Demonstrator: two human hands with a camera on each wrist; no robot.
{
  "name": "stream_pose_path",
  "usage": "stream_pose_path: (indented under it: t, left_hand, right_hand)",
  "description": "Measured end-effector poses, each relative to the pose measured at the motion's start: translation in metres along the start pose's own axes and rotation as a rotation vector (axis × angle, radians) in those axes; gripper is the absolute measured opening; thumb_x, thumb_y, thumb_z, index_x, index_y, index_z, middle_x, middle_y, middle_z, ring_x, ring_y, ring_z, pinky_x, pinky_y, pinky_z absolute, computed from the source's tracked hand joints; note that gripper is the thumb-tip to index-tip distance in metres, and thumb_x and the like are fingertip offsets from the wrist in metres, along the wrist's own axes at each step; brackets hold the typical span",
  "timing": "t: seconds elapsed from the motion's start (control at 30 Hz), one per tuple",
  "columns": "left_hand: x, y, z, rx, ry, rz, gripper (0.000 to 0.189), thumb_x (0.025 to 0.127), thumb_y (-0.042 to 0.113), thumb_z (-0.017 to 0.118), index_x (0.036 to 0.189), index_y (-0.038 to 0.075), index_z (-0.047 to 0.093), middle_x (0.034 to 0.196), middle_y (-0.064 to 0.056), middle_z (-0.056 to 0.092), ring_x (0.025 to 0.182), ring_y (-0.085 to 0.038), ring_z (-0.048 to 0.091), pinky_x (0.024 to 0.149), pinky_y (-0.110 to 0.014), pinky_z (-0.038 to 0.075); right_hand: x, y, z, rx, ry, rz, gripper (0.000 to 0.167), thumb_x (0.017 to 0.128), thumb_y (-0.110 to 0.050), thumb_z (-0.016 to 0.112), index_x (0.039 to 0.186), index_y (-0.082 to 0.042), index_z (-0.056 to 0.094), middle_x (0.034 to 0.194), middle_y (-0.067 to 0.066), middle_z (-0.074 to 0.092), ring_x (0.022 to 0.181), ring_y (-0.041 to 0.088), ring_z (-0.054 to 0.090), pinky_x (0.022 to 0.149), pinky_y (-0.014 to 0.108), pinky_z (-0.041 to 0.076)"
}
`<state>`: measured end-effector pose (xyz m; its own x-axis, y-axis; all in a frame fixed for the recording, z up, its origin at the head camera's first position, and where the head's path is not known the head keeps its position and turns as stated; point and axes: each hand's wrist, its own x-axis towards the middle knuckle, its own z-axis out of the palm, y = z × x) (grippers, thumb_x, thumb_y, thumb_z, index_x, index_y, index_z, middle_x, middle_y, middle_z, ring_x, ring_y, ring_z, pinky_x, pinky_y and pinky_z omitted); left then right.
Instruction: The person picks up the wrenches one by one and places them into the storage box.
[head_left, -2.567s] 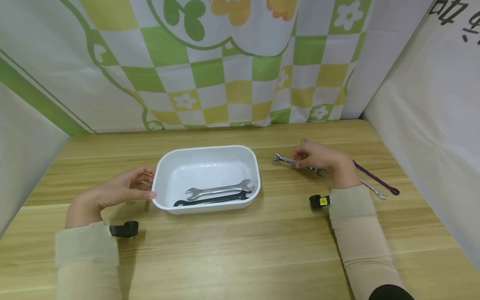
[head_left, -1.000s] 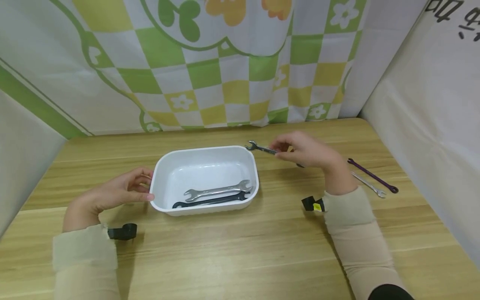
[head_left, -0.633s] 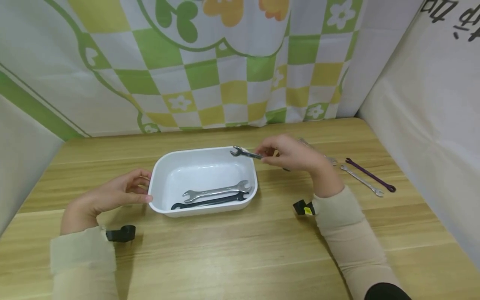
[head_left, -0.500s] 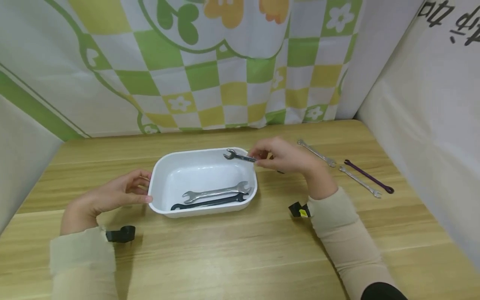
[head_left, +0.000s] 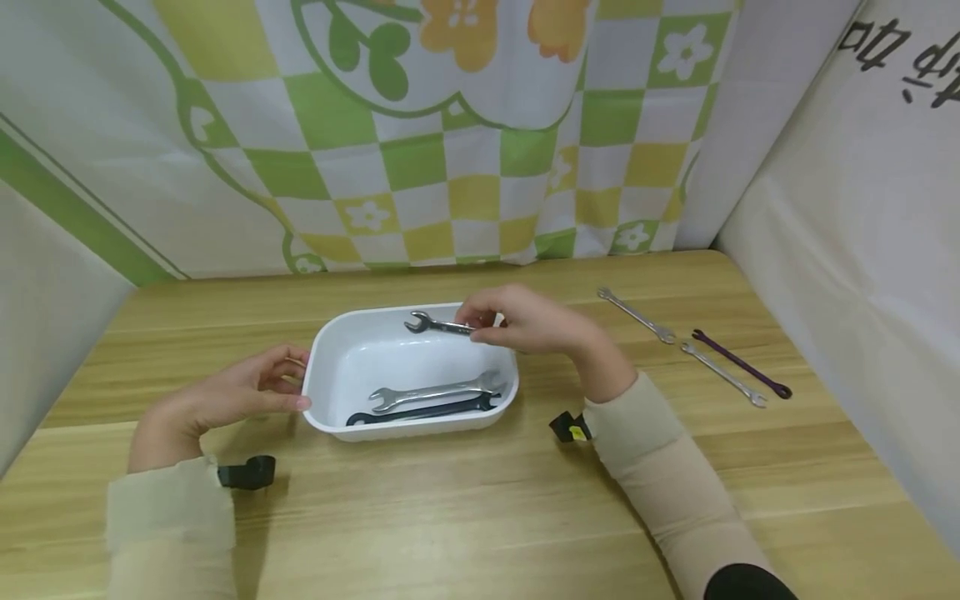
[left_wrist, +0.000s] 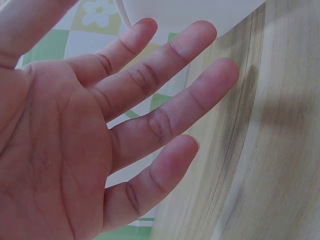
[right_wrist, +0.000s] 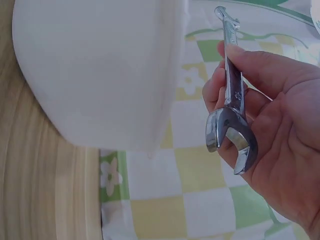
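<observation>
My right hand (head_left: 525, 321) pinches a silver open-end wrench (head_left: 438, 325) between thumb and fingers, over the far right part of a white tray (head_left: 317, 367). In the right wrist view that wrench (right_wrist: 234, 85) shows an open jaw at each end, level with the tray's side. My left hand (head_left: 232, 392) is at the tray's left end, thumb tip at the rim. Its fingers (left_wrist: 165, 115) look spread and loosely extended in the left wrist view. Inside the tray lie a larger silver wrench (head_left: 435, 392) and, along the near wall, a black wrench (head_left: 423, 412).
To the right on the wooden table (head_left: 465, 517) lie a silver wrench (head_left: 637, 317), another silver wrench (head_left: 723, 375) and a purple wrench (head_left: 741, 363). A checked curtain (head_left: 420, 167) hangs along the back edge, and a white cloth wall (head_left: 847, 250) stands at the right.
My right hand has carried the silver wrench leftward from the table's right side to above the tray, uncovering another silver wrench on the table. The left hand has stayed at the tray's end.
</observation>
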<state>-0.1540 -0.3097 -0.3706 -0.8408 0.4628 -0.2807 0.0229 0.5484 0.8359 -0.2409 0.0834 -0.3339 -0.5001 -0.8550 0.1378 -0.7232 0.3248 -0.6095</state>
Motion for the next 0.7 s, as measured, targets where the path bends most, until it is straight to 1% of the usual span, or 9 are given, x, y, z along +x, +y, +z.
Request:
stream_pose_path:
  t: [0.13, 0.2, 0.27, 0.43, 0.5, 0.6, 0.7]
  left_hand:
    - [0.001, 0.0, 0.0, -0.002, 0.001, 0.005, 0.056, 0.093, 0.014, 0.069, 0.137, -0.001, 0.039, 0.127, -0.021, 0.057, 0.108, -0.017, 0.061, 0.087, -0.03, 0.051]
    - [0.001, 0.0, 0.001, 0.005, 0.005, 0.002, 0.056, 0.093, 0.014, 0.069, 0.137, -0.001, 0.039, 0.126, -0.021, 0.058, 0.108, -0.018, 0.062, 0.087, -0.032, 0.051]
    - [0.001, 0.001, 0.001, 0.005, 0.007, -0.007, 0.056, 0.093, 0.015, 0.069, 0.137, 0.0, 0.039, 0.126, -0.02, 0.058, 0.109, -0.019, 0.062, 0.087, -0.033, 0.051]
    - [0.001, 0.002, 0.002, -0.009, 0.004, -0.001, 0.057, 0.093, 0.014, 0.069, 0.138, -0.002, 0.037, 0.127, -0.024, 0.056, 0.114, -0.033, 0.061, 0.089, -0.038, 0.05]
    - [0.001, 0.002, 0.002, -0.012, 0.003, 0.001, 0.058, 0.093, 0.014, 0.069, 0.138, -0.002, 0.037, 0.127, -0.025, 0.056, 0.115, -0.036, 0.061, 0.089, -0.038, 0.05]
    - [0.001, 0.002, 0.002, -0.021, -0.002, 0.001, 0.057, 0.093, 0.014, 0.069, 0.137, -0.002, 0.037, 0.126, -0.025, 0.056, 0.114, -0.035, 0.061, 0.088, -0.036, 0.05]
    - [0.001, 0.002, 0.002, -0.023, -0.004, -0.002, 0.057, 0.093, 0.013, 0.069, 0.137, -0.002, 0.037, 0.126, -0.024, 0.056, 0.113, -0.033, 0.062, 0.088, -0.034, 0.051]
  right_hand:
    - [0.009, -0.002, 0.002, 0.016, -0.016, -0.001, 0.019, 0.096, -0.007, 0.063, 0.114, -0.002, 0.067, 0.094, 0.007, 0.066, 0.088, 0.016, 0.059, 0.08, 0.032, 0.056]
    - [0.014, -0.002, 0.004, 0.028, -0.023, -0.002, 0.02, 0.097, -0.008, 0.063, 0.115, -0.003, 0.067, 0.095, 0.007, 0.066, 0.089, 0.016, 0.059, 0.081, 0.032, 0.056]
    - [0.019, -0.002, 0.006, 0.046, -0.033, -0.009, 0.02, 0.097, -0.008, 0.063, 0.115, -0.003, 0.067, 0.097, 0.007, 0.067, 0.089, 0.016, 0.06, 0.083, 0.032, 0.055]
    - [0.029, 0.005, 0.014, 0.107, -0.05, -0.021, 0.02, 0.097, -0.007, 0.063, 0.115, -0.002, 0.067, 0.101, 0.01, 0.069, 0.091, 0.016, 0.062, 0.085, 0.033, 0.055]
    - [0.032, 0.009, 0.017, 0.13, -0.053, -0.022, 0.019, 0.096, -0.006, 0.063, 0.114, -0.001, 0.067, 0.103, 0.013, 0.069, 0.092, 0.016, 0.063, 0.086, 0.033, 0.055]
    - [0.036, 0.013, 0.022, 0.154, -0.062, -0.016, 0.019, 0.095, -0.005, 0.064, 0.113, 0.0, 0.066, 0.105, 0.015, 0.07, 0.093, 0.017, 0.064, 0.086, 0.033, 0.054]
    - [0.04, 0.016, 0.026, 0.168, -0.078, 0.006, 0.019, 0.094, -0.004, 0.064, 0.113, 0.001, 0.067, 0.105, 0.014, 0.07, 0.093, 0.018, 0.064, 0.086, 0.032, 0.054]
